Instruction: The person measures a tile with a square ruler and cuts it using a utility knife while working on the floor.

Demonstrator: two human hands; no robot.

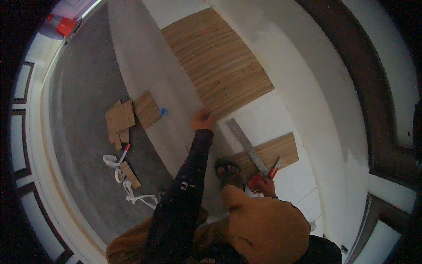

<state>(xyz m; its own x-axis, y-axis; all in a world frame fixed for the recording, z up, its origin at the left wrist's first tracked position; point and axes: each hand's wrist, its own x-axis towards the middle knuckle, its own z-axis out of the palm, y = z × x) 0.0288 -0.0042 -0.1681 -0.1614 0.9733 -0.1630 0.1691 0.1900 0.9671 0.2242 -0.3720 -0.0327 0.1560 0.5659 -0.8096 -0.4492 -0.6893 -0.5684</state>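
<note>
Knee (269, 226) over hidden right forearm, right hand (265, 187) at knife (274, 168), left hand (203, 119) at planks (220, 61), grips unclear.

Planks (215, 61) wood-grained, matt; ruler (247, 144) dull metal; cutter (273, 170) plastic-looking; grey floor (88, 88) matt.

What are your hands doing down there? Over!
Left hand at big wood panel's corner. Right hand holding red cutter. Metal ruler across smaller plank, foot at its left end.

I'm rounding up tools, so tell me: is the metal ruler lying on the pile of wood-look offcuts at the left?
No, the metal ruler lies across the wood-look plank near the right hand.
</note>
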